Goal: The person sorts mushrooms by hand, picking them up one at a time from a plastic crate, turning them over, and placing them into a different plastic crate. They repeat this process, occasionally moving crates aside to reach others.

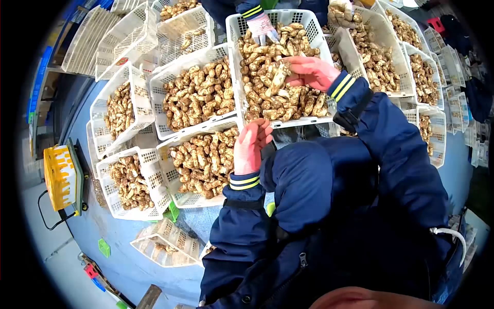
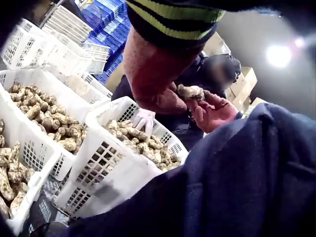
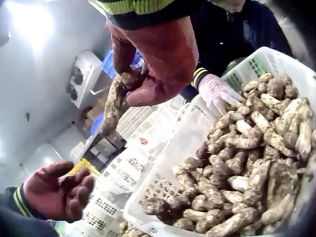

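My right hand (image 1: 314,72) pinches a long, dirt-specked mushroom (image 1: 278,78) above the central white basket (image 1: 237,67). In the right wrist view, the mushroom (image 3: 114,98) hangs at a slant from the fingers and thumb of my right hand (image 3: 158,59). My left hand (image 1: 250,147) is raised near that basket's lower left corner; in the right wrist view the left hand (image 3: 58,191) holds nothing, its fingers loosely bent. In the left wrist view, the left hand (image 2: 155,74) partly overlaps the right hand (image 2: 215,113) and mushroom (image 2: 191,92).
Across the basket, another person's gloved hand (image 1: 262,28) touches the mushrooms. Several white baskets of mushrooms (image 1: 198,92) stand left and right. A yellow and white crate (image 1: 63,172) sits on a cart at the left. Stacked baskets (image 1: 90,41) stand at the upper left.
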{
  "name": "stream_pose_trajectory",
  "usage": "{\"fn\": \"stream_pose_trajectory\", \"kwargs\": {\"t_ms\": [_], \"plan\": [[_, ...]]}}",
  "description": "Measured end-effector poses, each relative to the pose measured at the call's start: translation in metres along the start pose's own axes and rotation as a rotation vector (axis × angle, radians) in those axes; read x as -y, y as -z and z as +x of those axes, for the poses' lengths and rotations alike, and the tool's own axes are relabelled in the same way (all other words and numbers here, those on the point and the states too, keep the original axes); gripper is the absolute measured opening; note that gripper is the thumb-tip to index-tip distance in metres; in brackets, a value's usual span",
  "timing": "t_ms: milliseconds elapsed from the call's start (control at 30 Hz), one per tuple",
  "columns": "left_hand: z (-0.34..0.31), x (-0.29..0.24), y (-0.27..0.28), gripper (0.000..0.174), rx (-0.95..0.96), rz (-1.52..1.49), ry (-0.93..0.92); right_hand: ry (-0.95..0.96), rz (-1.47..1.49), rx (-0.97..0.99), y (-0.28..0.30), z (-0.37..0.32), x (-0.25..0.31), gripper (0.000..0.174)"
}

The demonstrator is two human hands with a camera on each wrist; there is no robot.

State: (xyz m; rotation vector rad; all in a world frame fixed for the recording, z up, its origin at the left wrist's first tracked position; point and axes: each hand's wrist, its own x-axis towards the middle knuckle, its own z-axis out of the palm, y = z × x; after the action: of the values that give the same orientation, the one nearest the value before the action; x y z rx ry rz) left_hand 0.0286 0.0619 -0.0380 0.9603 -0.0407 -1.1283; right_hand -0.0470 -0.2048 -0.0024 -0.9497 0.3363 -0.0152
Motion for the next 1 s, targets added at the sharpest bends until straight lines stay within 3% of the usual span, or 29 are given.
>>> {"fn": "stream_pose_trajectory", "kwargs": {"t_ms": [133, 233, 267, 333, 367, 400, 467, 600, 700, 733, 800, 833, 900, 933, 967, 1000], "plan": [[-0.008, -0.015, -0.026, 0.046, 0.143, 0.077, -0.064, -0.081, -0.181, 0.139, -0.042, -0.018, 0.006, 0.05], [-0.012, -0.026, -0.036, 0.04, 0.212, 0.232, 0.069, -0.169, -0.539, 0.254, -0.06, -0.015, 0.0, 0.045], [-0.011, -0.024, -0.035, 0.035, 0.223, 0.221, 0.103, -0.1, -0.69, 0.313, -0.067, -0.014, -0.002, 0.043], [-0.011, -0.017, -0.033, 0.03, 0.163, 0.174, 0.07, -0.111, -0.713, 0.295, -0.076, -0.016, -0.003, 0.048], [-0.011, -0.012, -0.031, 0.025, 0.028, 0.233, 0.053, -0.098, -0.76, 0.188, -0.079, -0.017, -0.002, 0.05], [-0.012, -0.014, -0.032, 0.025, 0.024, 0.233, 0.056, -0.028, -0.653, 0.091, -0.067, -0.013, -0.014, 0.045], [-0.015, -0.016, -0.031, 0.023, -0.072, 0.39, -0.018, 0.023, -0.856, -0.091, -0.037, -0.001, -0.021, 0.041], [-0.016, -0.017, -0.026, 0.023, -0.121, 0.405, -0.065, -0.073, -0.454, -0.335, 0.023, 0.004, -0.038, 0.034], [-0.015, -0.019, -0.022, 0.024, -0.124, 0.405, -0.046, -0.105, -0.46, -0.479, 0.033, 0.001, -0.041, 0.034], [-0.015, -0.02, -0.021, 0.025, -0.122, 0.41, -0.045, -0.108, -0.528, -0.437, 0.036, 0.0, -0.039, 0.031], [-0.008, -0.014, -0.008, 0.02, -0.082, 0.351, -0.004, -0.012, -0.902, -0.541, 0.031, -0.006, -0.037, 0.029], [-0.009, -0.012, -0.001, 0.021, -0.085, 0.301, 0.03, -0.175, -0.957, -0.57, 0.037, -0.001, -0.036, 0.031], [-0.013, -0.026, 0.009, 0.025, -0.16, 0.318, 0.152, -0.158, -1.385, -0.526, 0.039, -0.006, -0.03, 0.036], [-0.018, -0.045, 0.02, 0.024, -0.159, 0.427, 0.084, -0.175, -1.515, -0.561, 0.047, -0.005, -0.032, 0.037], [-0.008, -0.064, 0.049, 0.029, -0.103, 0.272, 0.018, -0.174, -1.566, -0.618, 0.04, -0.013, -0.033, 0.038], [0.002, -0.091, 0.086, 0.041, -0.141, 0.595, -0.216, -0.168, -1.62, -0.548, 0.05, -0.009, -0.036, 0.037]]}}
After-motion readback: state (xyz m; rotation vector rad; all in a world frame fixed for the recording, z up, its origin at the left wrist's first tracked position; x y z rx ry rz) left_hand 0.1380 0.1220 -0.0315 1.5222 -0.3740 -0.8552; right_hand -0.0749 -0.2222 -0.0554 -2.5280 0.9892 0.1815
